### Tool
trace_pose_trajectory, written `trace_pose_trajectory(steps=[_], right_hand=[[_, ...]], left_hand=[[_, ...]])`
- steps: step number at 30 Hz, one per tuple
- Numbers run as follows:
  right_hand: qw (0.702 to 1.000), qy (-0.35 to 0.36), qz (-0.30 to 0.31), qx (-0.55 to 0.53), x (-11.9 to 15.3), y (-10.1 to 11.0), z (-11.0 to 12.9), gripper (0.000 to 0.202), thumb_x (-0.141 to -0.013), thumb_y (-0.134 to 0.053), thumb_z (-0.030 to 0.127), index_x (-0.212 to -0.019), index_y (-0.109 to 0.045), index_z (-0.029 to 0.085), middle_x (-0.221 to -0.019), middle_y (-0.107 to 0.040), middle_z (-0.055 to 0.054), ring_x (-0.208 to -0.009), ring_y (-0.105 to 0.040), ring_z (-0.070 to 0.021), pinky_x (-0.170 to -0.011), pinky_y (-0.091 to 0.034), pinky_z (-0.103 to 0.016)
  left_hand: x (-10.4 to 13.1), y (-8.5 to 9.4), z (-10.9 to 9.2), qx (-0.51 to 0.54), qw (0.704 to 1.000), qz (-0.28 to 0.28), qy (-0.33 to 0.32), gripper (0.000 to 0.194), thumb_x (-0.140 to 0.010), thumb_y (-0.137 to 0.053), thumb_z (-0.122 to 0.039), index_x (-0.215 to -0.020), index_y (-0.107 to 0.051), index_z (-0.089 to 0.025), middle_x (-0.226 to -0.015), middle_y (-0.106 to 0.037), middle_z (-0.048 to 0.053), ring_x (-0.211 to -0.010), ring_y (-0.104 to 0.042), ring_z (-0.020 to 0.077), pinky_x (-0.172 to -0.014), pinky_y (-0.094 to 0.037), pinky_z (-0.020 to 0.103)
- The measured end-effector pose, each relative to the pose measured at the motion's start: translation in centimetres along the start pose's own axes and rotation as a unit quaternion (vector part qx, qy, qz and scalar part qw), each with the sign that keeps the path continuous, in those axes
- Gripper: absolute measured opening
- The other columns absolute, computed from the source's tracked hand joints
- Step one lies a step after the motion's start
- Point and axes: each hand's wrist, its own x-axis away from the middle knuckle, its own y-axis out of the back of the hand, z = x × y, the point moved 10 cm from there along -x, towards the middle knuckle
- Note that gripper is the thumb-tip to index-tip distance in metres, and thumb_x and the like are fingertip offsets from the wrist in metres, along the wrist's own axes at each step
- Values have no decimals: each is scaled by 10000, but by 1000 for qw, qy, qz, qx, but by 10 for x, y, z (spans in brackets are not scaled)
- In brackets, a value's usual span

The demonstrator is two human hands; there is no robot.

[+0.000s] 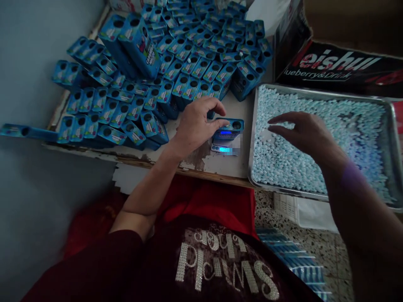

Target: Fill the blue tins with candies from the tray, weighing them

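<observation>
At upper right, an open carton (341,69), black outside with white and red lettering, and just beside it a pale sheet (262,14). On the left, a plain grey wall (28,75) near a worn tabletop (197,161) with peeling paint and a bare wooden edge. Lower right, on a speckled floor (267,209), a white slatted crate (285,206) and shiny blue striped packaging (302,262), contents too unclear to tell.

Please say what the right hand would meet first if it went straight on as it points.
Probably the tray rim if the right hand is low; if higher, the blue box by the left hand. Depth is unclear.
</observation>
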Motion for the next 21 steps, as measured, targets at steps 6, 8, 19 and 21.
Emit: trace_pose_trajectory(steps=[6,8,19,21], right_hand=[[1000,-11,-23,-9,11,-7,-4,293,-1000,-777,527,-1116,-917,297,-1269,-874,-91,-944,-805,-367,-839,-587,-523],[999,-22,-15,-18,12,-12,-4,301,-1020,-778,546,-1124,-920,303,-1171,-880,-82,-742,-737,-301,-784,-577,-511],[999,-21,-35,-24,15,-23,-18,261,-996,-795,482,-1101,-929,284,-1089,-894,-90,-901,-830,-351,-801,-623,-483],[999,-18,-26,-18,18,-27,-20,267,-996,-791,491,-1093,-927,283,-1076,-896,-86,-877,-832,-343,-787,-622,-473]], left_hand=[[-3,-15,-1,-58,998,34,11,185,-915,-965,-144,-951,-807,-234,-1051,-805,46,-1073,-737,262,-1054,-584,445],[-3,-19,2,-68,997,43,19,166,-916,-959,-157,-940,-815,-238,-1061,-801,51,-1078,-727,268,-1067,-581,459],[-4,-26,12,-59,995,59,47,128,-926,-943,-148,-932,-844,-229,-1090,-810,56,-1111,-729,275,-1090,-565,475],[-5,-28,10,-49,996,57,40,138,-924,-956,-148,-927,-840,-222,-1105,-807,54,-1115,-734,264,-1127,-553,473]])
